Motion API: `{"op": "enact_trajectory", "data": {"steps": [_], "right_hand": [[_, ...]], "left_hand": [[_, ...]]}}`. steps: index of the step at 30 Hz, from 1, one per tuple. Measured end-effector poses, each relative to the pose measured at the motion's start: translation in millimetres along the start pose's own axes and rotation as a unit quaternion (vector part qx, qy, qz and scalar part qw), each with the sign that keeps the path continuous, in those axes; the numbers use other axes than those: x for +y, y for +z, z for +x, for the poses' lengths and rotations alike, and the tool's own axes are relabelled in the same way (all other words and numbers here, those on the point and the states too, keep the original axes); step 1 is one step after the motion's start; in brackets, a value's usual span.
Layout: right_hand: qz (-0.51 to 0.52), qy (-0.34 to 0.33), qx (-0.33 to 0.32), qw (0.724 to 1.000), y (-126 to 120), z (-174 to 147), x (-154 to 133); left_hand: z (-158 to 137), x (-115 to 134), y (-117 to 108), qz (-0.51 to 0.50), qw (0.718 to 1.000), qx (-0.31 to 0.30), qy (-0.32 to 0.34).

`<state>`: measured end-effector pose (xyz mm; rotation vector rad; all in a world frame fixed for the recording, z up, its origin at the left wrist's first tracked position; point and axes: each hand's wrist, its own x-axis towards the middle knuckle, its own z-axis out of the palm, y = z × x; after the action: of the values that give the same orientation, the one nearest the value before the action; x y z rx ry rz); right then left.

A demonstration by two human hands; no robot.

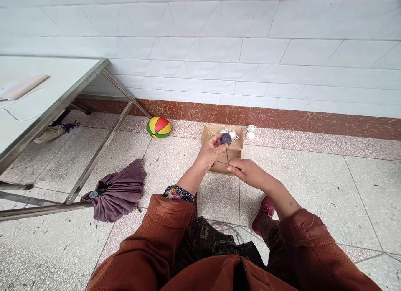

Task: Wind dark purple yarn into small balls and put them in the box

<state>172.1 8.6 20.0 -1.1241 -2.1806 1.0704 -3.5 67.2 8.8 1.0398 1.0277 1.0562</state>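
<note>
Between the fingers of my left hand (212, 150) is a small ball of dark grey yarn (225, 139). A strand of the same yarn (227, 156) runs down from it to my right hand (246, 171), whose thumb and fingers pinch it. Below both hands an open cardboard box (206, 134) sits on the floor. White yarn (232, 134) lies inside its far part, partly hidden by the grey ball. Two small white yarn balls (250, 132) rest on the floor just right of the box.
A colourful ball (158, 127) lies by the wall. On the left stands a metal-framed table (56, 65), with a folded purple umbrella (120, 192) by its lower bar and a shoe (50, 134) beneath. My foot in a red shoe (265, 211) is near the box.
</note>
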Motion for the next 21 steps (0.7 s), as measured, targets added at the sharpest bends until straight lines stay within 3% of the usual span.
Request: {"op": "enact_trajectory", "data": {"steps": [2, 7, 11, 13, 21], "right_hand": [[0.008, -0.009, 0.054, 0.998, -9, -2, -5], [0.012, 0.007, 0.216, 0.976, -30, -5, 0], [-0.007, 0.043, 0.291, 0.956, -33, -3, 13], [-0.014, 0.052, 0.307, 0.95, -31, -2, 16], [0.022, 0.11, 0.309, 0.944, -25, 2, 19]], "left_hand": [[-1, -1, 2, 0.07, 0.997, -0.009, 0.015], [-11, -1, 9, 0.162, 0.981, -0.104, 0.005], [-18, 0, 15, 0.108, 0.968, -0.226, -0.031], [-20, -1, 16, 0.069, 0.962, -0.26, -0.043], [-21, -3, 20, -0.014, 0.978, -0.206, -0.02]]}}
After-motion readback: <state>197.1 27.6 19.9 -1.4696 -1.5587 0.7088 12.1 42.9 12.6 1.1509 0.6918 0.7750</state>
